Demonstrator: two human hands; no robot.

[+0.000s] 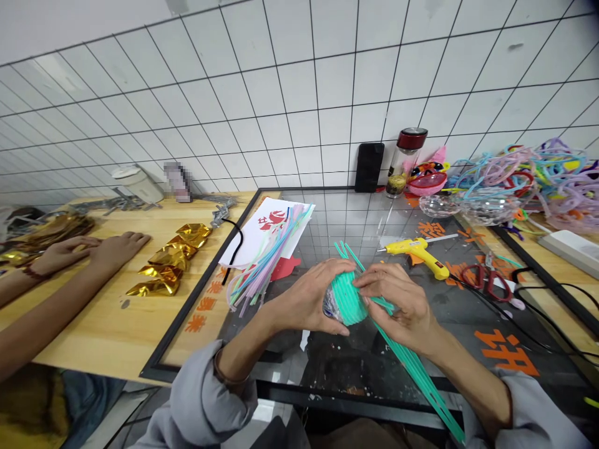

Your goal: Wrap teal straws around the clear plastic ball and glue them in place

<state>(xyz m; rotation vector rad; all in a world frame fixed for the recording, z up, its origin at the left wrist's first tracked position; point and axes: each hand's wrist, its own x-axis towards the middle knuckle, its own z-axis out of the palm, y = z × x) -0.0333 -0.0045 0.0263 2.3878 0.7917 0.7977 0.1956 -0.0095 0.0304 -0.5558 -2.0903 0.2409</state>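
My left hand (311, 296) is wrapped round a round object covered in teal pipe cleaners (347, 299), held above the glass work surface (355, 218). My right hand (402, 302) pinches the teal pipe cleaners against that object from the right. Long teal strands (421, 374) run from it down toward me, and short ends stick up behind my fingers.
A bundle of pastel pipe cleaners (269, 259) lies on white paper to the left. A yellow glue gun (421, 252), red scissors (486, 277), a phone (369, 167), a jar (405, 162) and tangled pipe cleaners (528, 178) lie right. Another person's hands (93, 249) rest by gold foil pieces (171, 259).
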